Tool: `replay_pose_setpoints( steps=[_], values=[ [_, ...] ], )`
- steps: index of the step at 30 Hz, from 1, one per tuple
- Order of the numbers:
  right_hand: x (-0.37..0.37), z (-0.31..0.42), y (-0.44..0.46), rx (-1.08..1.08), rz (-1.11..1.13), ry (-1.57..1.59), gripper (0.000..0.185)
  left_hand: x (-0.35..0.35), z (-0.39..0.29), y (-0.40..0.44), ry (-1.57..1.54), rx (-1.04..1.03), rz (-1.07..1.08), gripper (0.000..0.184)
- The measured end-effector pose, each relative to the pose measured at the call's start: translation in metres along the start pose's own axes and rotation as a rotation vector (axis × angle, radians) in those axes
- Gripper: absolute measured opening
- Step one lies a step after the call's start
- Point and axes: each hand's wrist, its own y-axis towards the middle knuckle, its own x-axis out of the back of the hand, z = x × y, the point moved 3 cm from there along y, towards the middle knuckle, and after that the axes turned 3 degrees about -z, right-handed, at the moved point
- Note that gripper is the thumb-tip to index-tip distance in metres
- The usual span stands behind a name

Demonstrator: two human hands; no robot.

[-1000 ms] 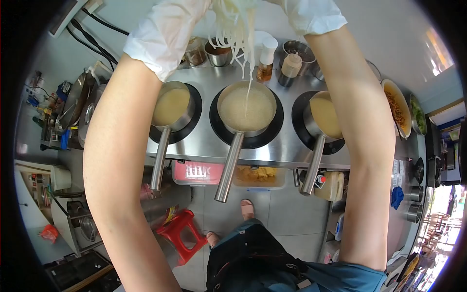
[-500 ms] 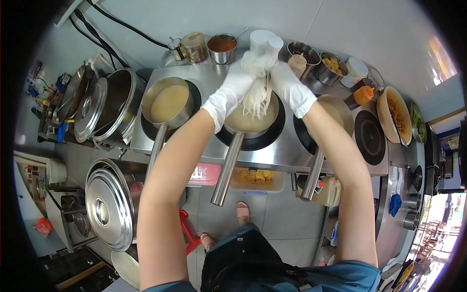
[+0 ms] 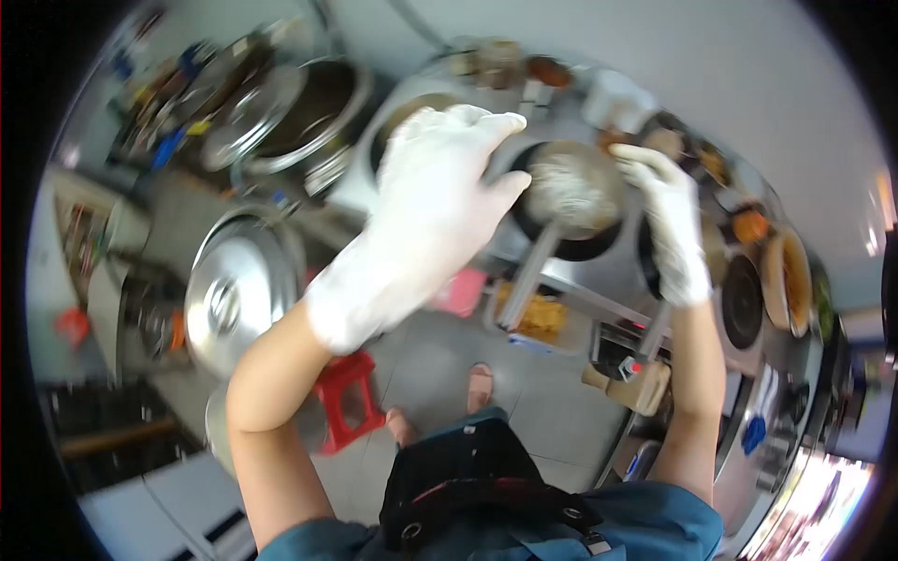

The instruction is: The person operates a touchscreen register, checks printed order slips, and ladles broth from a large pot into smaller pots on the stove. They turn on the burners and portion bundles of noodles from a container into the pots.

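White noodles [image 3: 571, 192] lie in the middle pot [image 3: 599, 220], whose long handle points down toward the floor. My left hand [image 3: 440, 182], in a white glove, is raised left of this pot, thumb and fingers apart and holding nothing. It hides much of the left pot [image 3: 426, 105]. On the other side, my gloved right hand [image 3: 662, 201] hovers between the middle pot and the right pot [image 3: 713, 251], its fingers bent. Nothing shows in it, and the fingers are apart from the noodles. The view is blurred by motion.
Sauce containers [image 3: 547, 71] and a white canister [image 3: 617, 101] line the back of the counter. A black burner [image 3: 742, 301] and a large bowl [image 3: 786, 280] stand at the right. Big lidded pots [image 3: 238, 294] are at the left. A red stool [image 3: 348, 402] stands on the floor.
The noodles have gone from between my hands down into the middle pot. My hands have parted and let go, the left moving left and nearer. The whole view has shifted and tilted.
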Motion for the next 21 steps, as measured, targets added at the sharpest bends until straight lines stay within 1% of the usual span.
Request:
replay_pose_setpoints(
  steps=[1,2,3,4,5,6,7,8,9,10,11,12,13,14,15,16,17,18,19,20,21],
  values=[
    [-0.012,0.048,-0.027,-0.024,0.003,0.047,0.023,0.057,0.001,-0.034,0.029,-0.016,-0.107,0.039],
    [-0.027,0.078,-0.052,-0.027,-0.003,0.096,0.023,0.106,0.012,-0.075,0.115,-0.059,-0.272,0.036],
    [-0.044,0.105,-0.08,-0.014,0.03,0.103,0.022,0.154,0.022,-0.12,0.249,0.016,-0.367,0.034],
    [-0.059,0.121,-0.107,-0.004,0.114,0.096,0.023,0.192,0.041,-0.173,0.377,0.134,-0.537,0.024],
    [-0.073,0.128,-0.135,0.119,0.202,0.086,0.026,0.223,0.062,-0.231,0.33,0.386,-0.718,0.015],
    [-0.092,0.127,-0.162,0.174,0.433,0.163,0.027,0.253,0.087,-0.297,0.336,0.577,-0.844,0.01],
    [-0.116,0.126,-0.185,0.23,0.643,0.224,0.029,0.28,0.117,-0.367,0.48,0.645,-0.883,0.008],
    [-0.148,0.135,-0.211,0.123,0.777,0.246,0.026,0.294,0.143,-0.437,0.427,0.887,-0.977,0.007],
    [-0.183,0.147,-0.24,0.012,0.891,0.251,0.023,0.297,0.171,-0.504,0.328,1.087,-0.994,0.01],
    [-0.223,0.15,-0.265,-0.15,1.003,0.253,0.021,0.295,0.196,-0.565,0.565,1.261,-0.739,0.015],
    [-0.26,0.147,-0.296,-0.324,1.105,0.242,0.02,0.282,0.234,-0.64,0.573,1.423,-0.531,0.02],
    [-0.294,0.139,-0.321,-0.368,1.204,0.203,0.02,0.267,0.258,-0.677,0.419,1.626,-0.171,0.023],
    [-0.321,0.128,-0.346,-0.411,1.293,0.16,0.02,0.24,0.284,-0.723,0.394,1.642,0.111,0.028],
    [-0.345,0.121,-0.37,-0.412,1.293,0.137,0.02,0.223,0.3,-0.738,0.442,1.794,0.361,0.034],
    [-0.364,0.115,-0.396,-0.505,1.356,0.148,0.021,0.193,0.326,-0.793,0.47,1.781,0.379,0.032],
    [-0.38,0.112,-0.417,-0.6,1.418,0.158,0.022,0.187,0.328,-0.798,0.339,1.853,0.353,0.029],
    [-0.394,0.115,-0.429,-0.596,1.418,0.129,0.022,0.162,0.347,-0.83,0.31,1.856,0.344,0.029],
    [-0.403,0.119,-0.444,-0.64,1.437,0.156,0.024,0.113,0.37,-0.872,0.339,1.7,0.586,0.026],
    [-0.407,0.123,-0.455,-0.69,1.454,0.186,0.025,0.08,0.38,-0.897,0.365,1.522,0.816,0.024],
    [-0.412,0.123,-0.464,-0.705,1.434,0.203,0.027,0.071,0.384,-0.892,0.346,1.518,0.816,0.024],
    [-0.416,0.128,-0.469,-0.712,1.427,0.195,0.027,0.067,0.387,-0.881,0.292,1.823,0.624,0.023]
  ],
)
